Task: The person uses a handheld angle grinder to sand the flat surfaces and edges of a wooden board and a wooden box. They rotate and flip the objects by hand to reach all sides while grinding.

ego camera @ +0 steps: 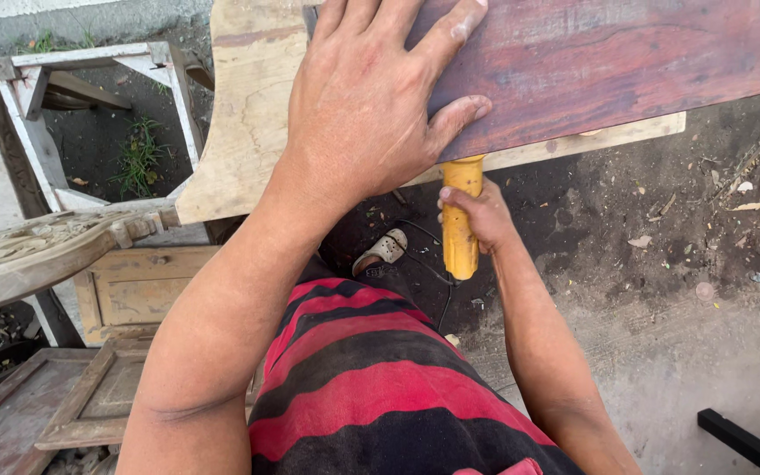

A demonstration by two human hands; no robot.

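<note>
Dirt yard [661, 220], left hand [371, 105] flat on reddish board [591, 62] — right hand [477, 215] grip closed round yellow handle [459, 233]

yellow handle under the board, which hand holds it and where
The right hand grips the yellow tool handle around its middle; the left hand only presses flat on the reddish board.

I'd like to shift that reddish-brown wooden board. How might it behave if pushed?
The reddish-brown wooden board looks flat and stiff, so likely slides rather than bends. It overhangs the pale plank, so it may tip. The left hand pressing it probably steadies it.
</note>
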